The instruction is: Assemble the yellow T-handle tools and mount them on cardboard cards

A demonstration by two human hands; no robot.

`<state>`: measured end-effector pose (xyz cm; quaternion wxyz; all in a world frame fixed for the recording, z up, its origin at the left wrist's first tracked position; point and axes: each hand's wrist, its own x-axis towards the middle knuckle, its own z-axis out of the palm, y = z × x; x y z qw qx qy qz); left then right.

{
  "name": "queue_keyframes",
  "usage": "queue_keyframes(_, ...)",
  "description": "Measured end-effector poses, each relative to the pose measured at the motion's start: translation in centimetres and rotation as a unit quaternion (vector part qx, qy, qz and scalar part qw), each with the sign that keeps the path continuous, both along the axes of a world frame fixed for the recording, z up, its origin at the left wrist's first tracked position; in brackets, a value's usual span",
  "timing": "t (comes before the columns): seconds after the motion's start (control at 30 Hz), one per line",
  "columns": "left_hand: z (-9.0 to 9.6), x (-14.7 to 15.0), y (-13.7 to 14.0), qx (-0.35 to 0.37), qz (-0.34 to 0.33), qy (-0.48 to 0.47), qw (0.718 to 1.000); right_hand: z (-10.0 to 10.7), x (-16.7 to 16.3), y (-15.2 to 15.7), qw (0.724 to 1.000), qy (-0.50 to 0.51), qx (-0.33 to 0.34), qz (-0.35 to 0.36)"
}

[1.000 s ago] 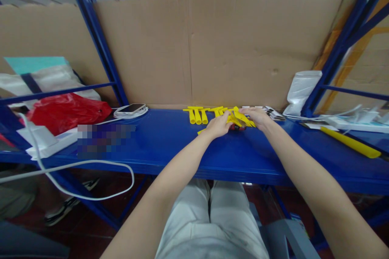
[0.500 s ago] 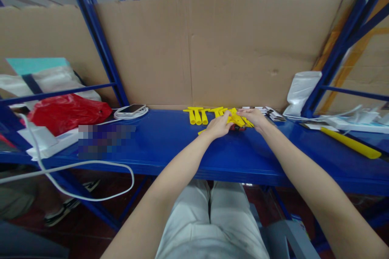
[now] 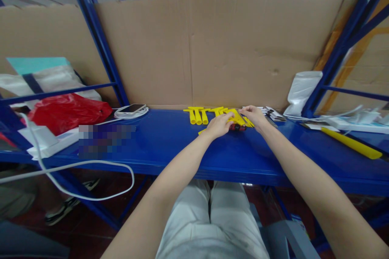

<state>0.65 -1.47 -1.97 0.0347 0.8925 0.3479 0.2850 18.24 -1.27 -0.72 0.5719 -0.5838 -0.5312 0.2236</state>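
Left hand (image 3: 219,126) of mine is holding a yellow bit (image 3: 237,117) over the blue table (image 3: 170,141), right by a red-and-black thing (image 3: 241,128). Right hand (image 3: 254,115) is sitting half-curled just beside the bit, I can't tell if it's pinching anything. Yellow tees (image 3: 198,116) are lying off left by the cardboard (image 3: 152,56).

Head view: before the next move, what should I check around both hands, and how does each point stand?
1. Left hand at the yellow piece: ok, its fingers reach it.
2. Firmness of that hold: cannot tell, the fingers hide the contact.
3. Right hand free of any item: cannot tell, its fingertips are too small to read.
4. Red-and-black item fully visible: not ok, partly covered.
5. Row of three yellow tubes clear of both hands: ok, they lie left of them.
6. White cable away from both hands: ok, far left.
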Motion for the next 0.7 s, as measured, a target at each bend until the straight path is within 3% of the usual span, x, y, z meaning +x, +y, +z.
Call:
queue_keyframes(0.1, -0.1, 0.0, 0.2, -0.001, 0.002, -0.014, 1.0, 0.4, 1.3, 0.1, 0.998, -0.053, 0.009, -0.044)
queue_keyframes(0.17, -0.1, 0.0, 0.2, -0.001, 0.003, -0.016, 1.0, 0.7, 2.7, 0.0, 0.984, -0.149, -0.003, -0.095)
queue_keyframes(0.27, -0.1, 0.0, 0.3, 0.0, 0.002, -0.013, 1.0, 0.7, 5.3, -0.6, 0.919, -0.337, -0.062, -0.194)
queue_keyframes(0.33, -0.2, 0.0, 0.3, 0.001, 0.001, -0.012, 1.0, 0.6, 6.8, -0.9, 0.88, -0.408, -0.123, -0.21)
queue_keyframes(0.5, -0.2, 0.0, 0.4, 0.001, 0.006, -0.005, 1.0, 0.1, 8.6, -1.1, 0.831, -0.457, -0.256, -0.188)
queue_keyframes(0.7, -0.2, 0.1, 0.3, -0.006, 0.007, -0.004, 1.0, 0.0, 8.0, -1.4, 0.814, -0.458, -0.309, -0.179)
